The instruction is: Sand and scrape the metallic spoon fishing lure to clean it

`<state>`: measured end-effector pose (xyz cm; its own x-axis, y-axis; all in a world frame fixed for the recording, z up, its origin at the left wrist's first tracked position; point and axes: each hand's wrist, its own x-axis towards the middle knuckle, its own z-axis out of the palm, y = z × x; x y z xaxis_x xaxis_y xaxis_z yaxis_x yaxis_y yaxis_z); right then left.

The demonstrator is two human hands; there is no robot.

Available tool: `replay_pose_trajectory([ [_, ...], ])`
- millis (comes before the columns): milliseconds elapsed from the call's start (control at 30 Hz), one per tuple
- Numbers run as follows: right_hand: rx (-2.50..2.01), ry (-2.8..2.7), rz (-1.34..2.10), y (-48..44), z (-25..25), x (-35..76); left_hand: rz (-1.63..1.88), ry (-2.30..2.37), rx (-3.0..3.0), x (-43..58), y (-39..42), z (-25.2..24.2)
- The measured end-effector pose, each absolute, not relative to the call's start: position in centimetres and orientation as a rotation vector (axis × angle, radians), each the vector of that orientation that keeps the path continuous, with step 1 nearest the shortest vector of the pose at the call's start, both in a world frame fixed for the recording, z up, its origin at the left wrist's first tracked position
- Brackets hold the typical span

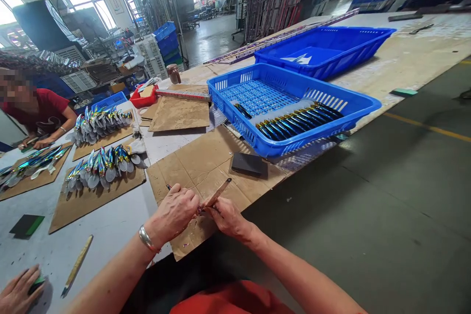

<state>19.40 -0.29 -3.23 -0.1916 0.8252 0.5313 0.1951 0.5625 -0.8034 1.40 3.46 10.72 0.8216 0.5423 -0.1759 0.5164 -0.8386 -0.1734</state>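
My left hand (175, 212) is closed round a thin dark piece whose tip pokes out at its far side. My right hand (227, 217) pinches a slim wooden-handled tool (218, 193) that slants up to the right, its lower end meeting the piece between my hands. Both hands hover over a sheet of brown cardboard (206, 162) at the table's edge. What the left hand holds is mostly hidden by the fingers.
A blue basket (364, 103) with a row of iridescent dark pieces stands just beyond, a second blue basket (382, 34) behind it. A black block (247, 163) lies on the cardboard. Piles of shiny spoons (103, 164) sit left. Another person's hand (18, 292) rests bottom left; a seated person (37, 108) is far left.
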Motion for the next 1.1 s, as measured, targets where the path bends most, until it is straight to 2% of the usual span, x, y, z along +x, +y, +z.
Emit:
replay_pose_trajectory([
  [233,-0.771,-1.739,0.900,-0.1,-1.9,20.0,0.342,-0.866,-2.884,1.3,3.3,10.9],
  [400,-0.778,-1.834,0.842,0.3,-1.2,20.1,0.375,-0.882,-2.904,1.5,3.4,11.0],
  [633,-0.869,-1.754,0.643,-0.4,-3.0,19.0,0.393,-0.906,-2.888,1.4,3.2,11.1],
  [867,-0.751,-1.760,0.807,-0.2,-2.0,19.6,0.380,-0.891,-2.889,1.6,3.2,11.2],
  [1100,-0.837,-1.774,0.665,-0.2,-2.7,19.1,0.384,-0.928,-2.896,1.5,3.0,11.2],
])
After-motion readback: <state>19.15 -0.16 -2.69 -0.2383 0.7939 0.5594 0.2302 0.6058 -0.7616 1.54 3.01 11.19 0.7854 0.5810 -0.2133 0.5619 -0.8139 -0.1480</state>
